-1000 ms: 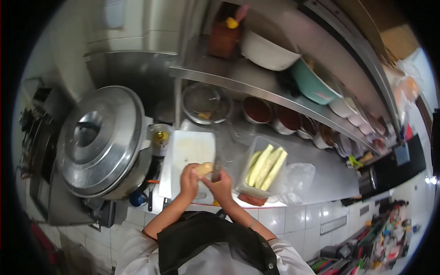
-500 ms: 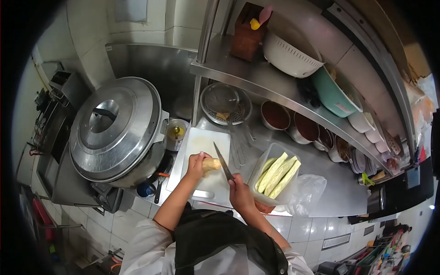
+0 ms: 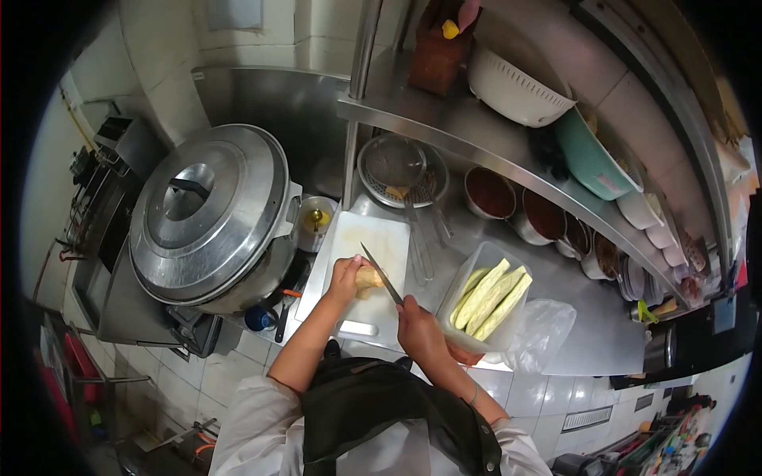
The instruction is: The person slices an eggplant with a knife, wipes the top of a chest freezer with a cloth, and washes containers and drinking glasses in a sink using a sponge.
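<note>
My left hand [image 3: 344, 278] grips a pale yellow-brown piece of food [image 3: 370, 279] over the white cutting board [image 3: 353, 229]. Closed around a knife's handle, my right hand [image 3: 419, 328] holds the blade [image 3: 381, 273] pointing up and to the left, at the right side of the food piece. Whether the edge touches the food is too small to tell. To the right of the board stands a clear plastic container [image 3: 464, 334] with several long peeled pale-green vegetables [image 3: 497, 300].
A large lidded pot [image 3: 214, 206] stands at left, beside a small container of yellow liquid [image 3: 316, 218]. Strainers [image 3: 394, 163] lie behind the board. Metal bowls of red sauce [image 3: 489, 192] sit under the steel shelf [image 3: 452, 138]. A plastic bag [image 3: 548, 325] lies at right.
The view has shifted, so the counter shows farther right and higher. The knife, blurred and low at first, now shows clearly with its blade raised beside the food piece. Both hands keep their hold.
</note>
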The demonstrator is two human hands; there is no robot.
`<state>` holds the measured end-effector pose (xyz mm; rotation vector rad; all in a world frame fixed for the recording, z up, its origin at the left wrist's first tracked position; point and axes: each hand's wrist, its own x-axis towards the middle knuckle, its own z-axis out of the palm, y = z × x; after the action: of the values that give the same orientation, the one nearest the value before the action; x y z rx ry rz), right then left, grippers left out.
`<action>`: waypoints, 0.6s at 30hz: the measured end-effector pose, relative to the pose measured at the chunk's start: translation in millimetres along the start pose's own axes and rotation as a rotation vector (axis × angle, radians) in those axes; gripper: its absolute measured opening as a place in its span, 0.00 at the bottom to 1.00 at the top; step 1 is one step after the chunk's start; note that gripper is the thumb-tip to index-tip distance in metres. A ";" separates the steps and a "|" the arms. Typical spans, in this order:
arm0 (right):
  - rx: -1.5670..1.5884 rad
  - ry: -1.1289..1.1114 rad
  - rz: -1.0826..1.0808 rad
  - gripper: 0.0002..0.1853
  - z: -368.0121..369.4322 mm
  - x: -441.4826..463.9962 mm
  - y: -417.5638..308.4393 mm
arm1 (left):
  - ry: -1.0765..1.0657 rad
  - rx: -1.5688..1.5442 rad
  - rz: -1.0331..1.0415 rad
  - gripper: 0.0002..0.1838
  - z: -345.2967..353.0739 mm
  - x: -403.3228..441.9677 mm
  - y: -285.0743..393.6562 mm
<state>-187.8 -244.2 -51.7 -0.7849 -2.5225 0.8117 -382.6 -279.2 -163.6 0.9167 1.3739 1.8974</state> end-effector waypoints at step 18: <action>-0.069 -0.080 0.006 0.07 7.1 -7.8 27.7 | 0.011 0.096 0.018 0.26 10.4 2.0 -8.5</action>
<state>-174.4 -233.1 -75.7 -0.7968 -2.6324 0.7765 -374.5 -269.7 -169.1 0.9694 1.4792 1.8665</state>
